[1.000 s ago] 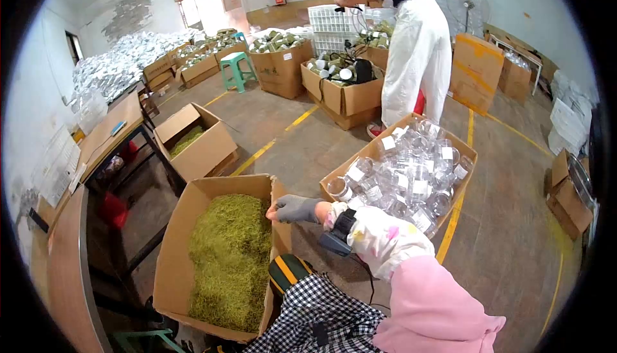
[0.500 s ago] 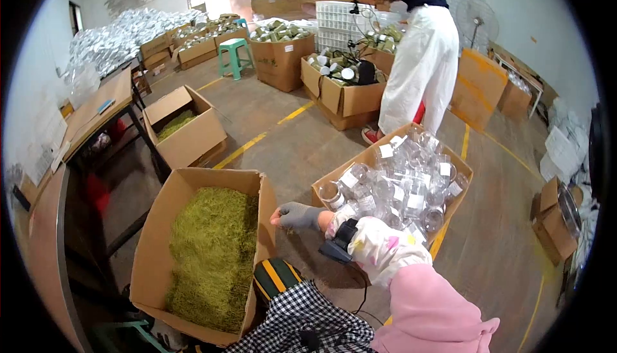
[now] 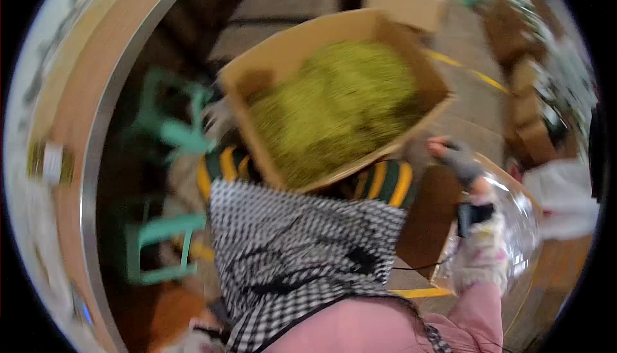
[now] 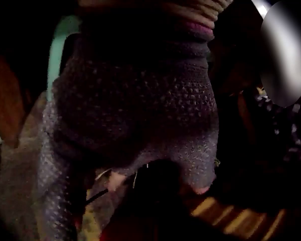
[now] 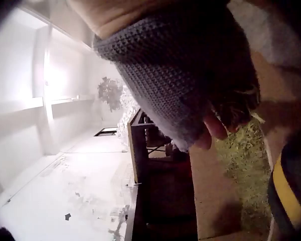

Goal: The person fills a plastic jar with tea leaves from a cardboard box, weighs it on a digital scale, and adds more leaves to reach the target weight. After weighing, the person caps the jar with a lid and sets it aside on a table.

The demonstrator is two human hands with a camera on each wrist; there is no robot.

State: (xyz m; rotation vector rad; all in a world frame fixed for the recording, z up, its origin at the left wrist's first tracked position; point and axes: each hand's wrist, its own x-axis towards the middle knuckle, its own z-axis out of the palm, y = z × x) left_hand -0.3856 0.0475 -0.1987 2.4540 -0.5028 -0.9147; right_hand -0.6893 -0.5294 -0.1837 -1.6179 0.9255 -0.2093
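Observation:
A large cardboard box full of yellow-green shredded filling stands in front of my knees; the head view is blurred and tilted. My right hand in a grey knit glove hovers just right of the box's near corner, fingers loosely curled, nothing seen in it. The right wrist view shows that right hand above the box wall and the filling. My left hand, also in a grey glove, fills the dark left wrist view with its fingers pointing down; what it touches is hidden.
A box of clear jars sits behind my right forearm. A teal stool and a wooden table with a metal rim are on the left. A checked apron and a green-yellow striped garment cover my lap. More cartons line the right.
The head view has swung sharply down and rolled, so the scene is tilted and blurred. My right hand has come off the box flap and now hangs beside the box corner.

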